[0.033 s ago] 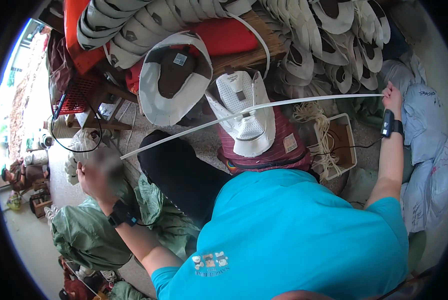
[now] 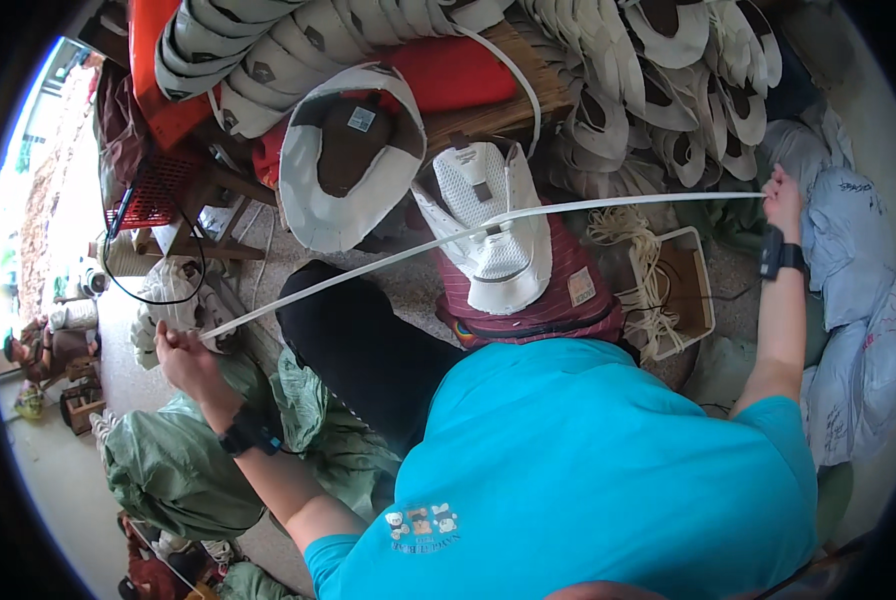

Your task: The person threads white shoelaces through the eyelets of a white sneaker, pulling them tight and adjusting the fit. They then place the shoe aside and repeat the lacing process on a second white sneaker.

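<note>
A long white shoelace (image 2: 368, 263) is stretched taut between my two hands, spanning wide from left to right. At its left end my left hand (image 2: 190, 365) is closed on it, held out low on the left. My right hand (image 2: 782, 195) pinches the other end, raised at the far right. Below the middle of the lace lies a white shoe upper (image 2: 498, 262) with a mesh tongue, resting on a maroon striped cloth (image 2: 578, 305). The lace crosses over the upper and seems to pass through it near the tongue; the exact loop is hard to make out.
Stacked white shoe parts (image 2: 298, 50) and a loose white upper (image 2: 353, 215) lie on a wooden bench (image 2: 543, 85). A bin (image 2: 703, 290) with white laces stands right of the upper. White sacks (image 2: 848, 240) line the right; green sacks (image 2: 173, 470) lie left.
A blur over my left hand is gone, so the lace end by its fingers now shows. Both hands are in nearly the same places.
</note>
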`<action>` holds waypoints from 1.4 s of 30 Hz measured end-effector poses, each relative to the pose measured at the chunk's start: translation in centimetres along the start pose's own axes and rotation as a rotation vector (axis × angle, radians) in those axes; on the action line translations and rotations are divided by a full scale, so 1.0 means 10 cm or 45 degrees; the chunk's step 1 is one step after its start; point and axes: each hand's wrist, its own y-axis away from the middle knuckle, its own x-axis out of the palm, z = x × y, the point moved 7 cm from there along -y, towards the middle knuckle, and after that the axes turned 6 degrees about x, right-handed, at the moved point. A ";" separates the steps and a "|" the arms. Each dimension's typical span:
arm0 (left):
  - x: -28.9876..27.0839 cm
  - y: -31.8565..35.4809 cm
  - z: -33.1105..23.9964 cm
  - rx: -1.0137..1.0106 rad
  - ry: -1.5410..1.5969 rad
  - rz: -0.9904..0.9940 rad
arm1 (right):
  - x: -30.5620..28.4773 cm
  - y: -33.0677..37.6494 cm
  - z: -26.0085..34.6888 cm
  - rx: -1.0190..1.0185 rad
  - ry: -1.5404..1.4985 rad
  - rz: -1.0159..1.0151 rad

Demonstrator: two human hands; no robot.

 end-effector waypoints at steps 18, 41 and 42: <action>2.75 2.65 1.33 -0.458 -0.313 1.015 | 3.11 3.37 -1.98 -0.003 0.893 1.451; 2.55 2.69 1.37 -0.531 -0.570 0.930 | 3.53 4.09 -1.60 -1.928 1.824 1.628; 2.55 2.68 1.38 -0.506 -0.575 0.926 | 3.54 4.09 -1.59 -1.975 1.846 1.645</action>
